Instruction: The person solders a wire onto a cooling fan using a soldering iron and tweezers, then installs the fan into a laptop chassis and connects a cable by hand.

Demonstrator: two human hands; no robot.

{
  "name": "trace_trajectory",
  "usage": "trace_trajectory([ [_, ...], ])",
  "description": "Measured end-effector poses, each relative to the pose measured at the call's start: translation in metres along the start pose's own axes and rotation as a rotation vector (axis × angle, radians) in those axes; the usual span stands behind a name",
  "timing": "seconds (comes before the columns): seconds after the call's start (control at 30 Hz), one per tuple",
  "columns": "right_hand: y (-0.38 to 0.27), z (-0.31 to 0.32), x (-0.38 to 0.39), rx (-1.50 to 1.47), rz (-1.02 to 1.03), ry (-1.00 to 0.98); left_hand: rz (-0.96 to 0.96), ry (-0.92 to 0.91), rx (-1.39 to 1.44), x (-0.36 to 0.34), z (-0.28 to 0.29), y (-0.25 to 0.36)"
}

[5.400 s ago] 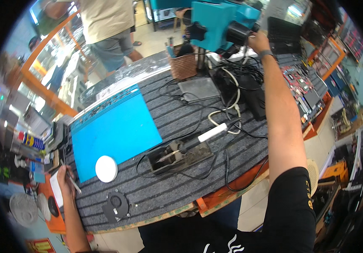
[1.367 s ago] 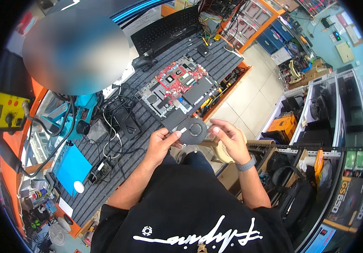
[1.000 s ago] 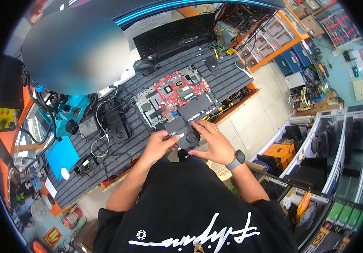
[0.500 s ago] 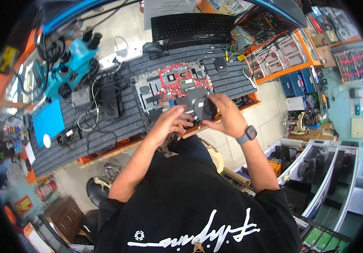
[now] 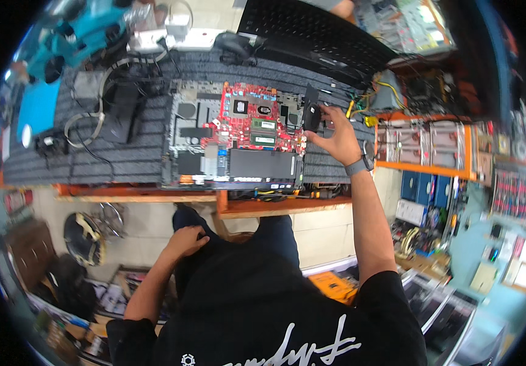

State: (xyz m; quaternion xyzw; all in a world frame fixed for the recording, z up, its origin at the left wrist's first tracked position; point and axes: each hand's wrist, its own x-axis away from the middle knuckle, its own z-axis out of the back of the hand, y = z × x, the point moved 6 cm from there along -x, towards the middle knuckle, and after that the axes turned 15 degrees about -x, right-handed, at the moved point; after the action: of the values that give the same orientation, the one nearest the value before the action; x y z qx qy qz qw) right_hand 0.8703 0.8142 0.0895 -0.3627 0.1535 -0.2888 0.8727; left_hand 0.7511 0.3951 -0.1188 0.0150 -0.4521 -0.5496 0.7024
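Note:
An opened laptop base (image 5: 199, 104) lies on the striped grey mat, its red circuit board (image 5: 252, 94) and a long black battery (image 5: 262, 164) exposed. Beside the board's right edge, my right hand (image 5: 338, 137) grips a flat black laptop fan (image 5: 313, 114) between thumb and fingers. The fan is tilted, and part of it is behind the fingers. Away from the bench, my left hand (image 5: 188, 241) rests on my thigh, fingers lying loosely over it and holding nothing.
A black keyboard panel (image 5: 312, 39) stands behind the laptop base. Cables and a black adapter (image 5: 122, 113) lie to the left, near a blue microscope (image 5: 68, 43). At the right are yellow wires (image 5: 391, 91) and an orange-framed case (image 5: 425, 146). An open drawer (image 5: 275, 210) sits below the bench edge.
My right hand has carried the fan from over the laptop's front right to beside the board's right edge. My left hand has dropped from the laptop to my thigh. The view has shifted.

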Motion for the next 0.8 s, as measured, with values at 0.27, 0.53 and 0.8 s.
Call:
trace_trajectory([
  [0.27, 0.038, -0.054, -0.041, 0.487, 0.269, -0.196, -0.042, 0.303, -0.033, -0.163, -0.127, 0.045],
  [0.53, 0.062, -0.054, -0.048, 0.515, 0.263, -0.179, -0.014, 0.329, -0.109, -0.185, -0.123, 0.061],
  [0.8, 0.061, -0.057, -0.048, 0.522, 0.252, -0.196, -0.029, 0.331, -0.125, -0.183, -0.123, 0.056],
])
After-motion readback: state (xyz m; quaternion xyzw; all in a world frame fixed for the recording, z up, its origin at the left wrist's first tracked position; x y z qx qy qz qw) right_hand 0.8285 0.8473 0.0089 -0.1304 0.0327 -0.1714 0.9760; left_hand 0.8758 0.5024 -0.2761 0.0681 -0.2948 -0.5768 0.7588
